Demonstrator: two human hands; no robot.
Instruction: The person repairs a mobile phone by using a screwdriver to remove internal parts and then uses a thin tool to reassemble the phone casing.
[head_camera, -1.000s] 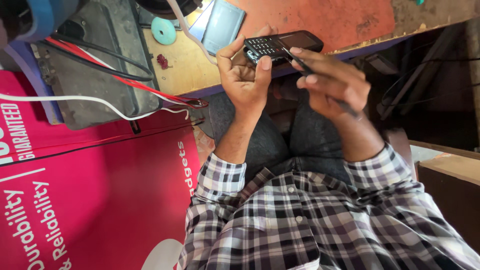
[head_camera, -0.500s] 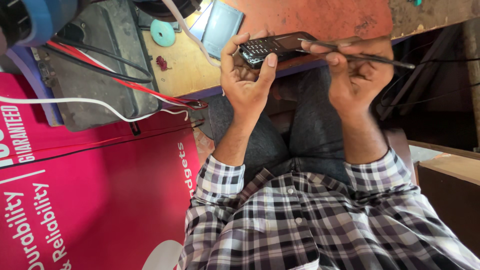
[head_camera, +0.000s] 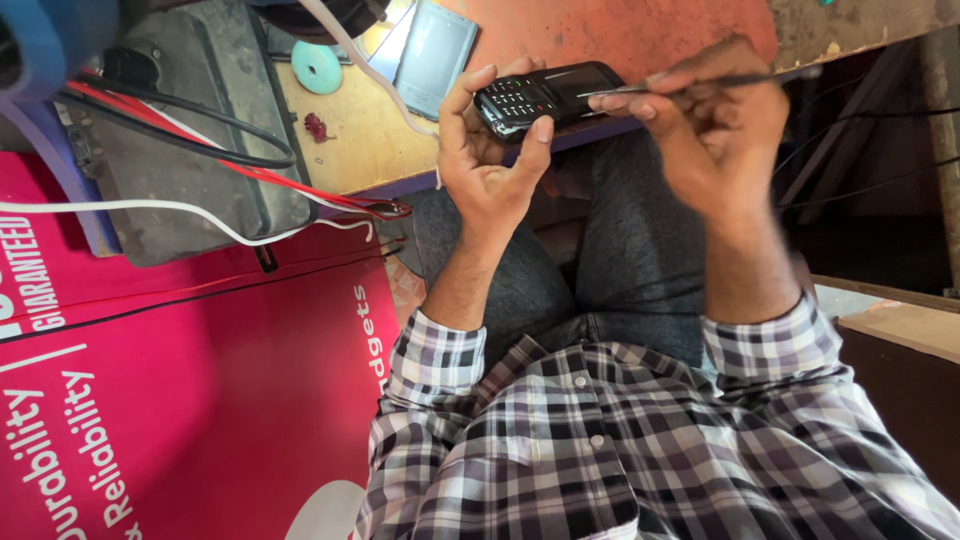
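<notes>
- Nearest the camera is the person's checked shirt (head_camera: 600, 450), both cuffs rolled at the forearms, with grey trousers (head_camera: 640, 250) over the knees just beyond.
- To the person's left a large pink printed board (head_camera: 200, 400) leans below the counter's near edge.
- The left hand (head_camera: 490, 150) rises palm-up just in front of the counter's near edge — its grip is clamped on a black keypad phone (head_camera: 545, 95), thumb on one long side and fingers curled round the other, keypad facing the camera.
- The right hand (head_camera: 710, 130) sits just beside it, fingers pinched together on a thin dark tool (head_camera: 680, 85) whose tip touches the phone's screen end; the hand is blurred, so the tool's kind cannot be told.
- The phone is held in the air over the near edge of the counter (head_camera: 370, 140), not resting on it.
- Farther on the counter lie a pale blue flat case (head_camera: 435, 55) and a small teal disc (head_camera: 323, 67), near each other but apart.
- Toward the counter's left end stands a grey metal box (head_camera: 180, 150) — red, black and white wires (head_camera: 250, 170) trail across it to the near edge.
</notes>
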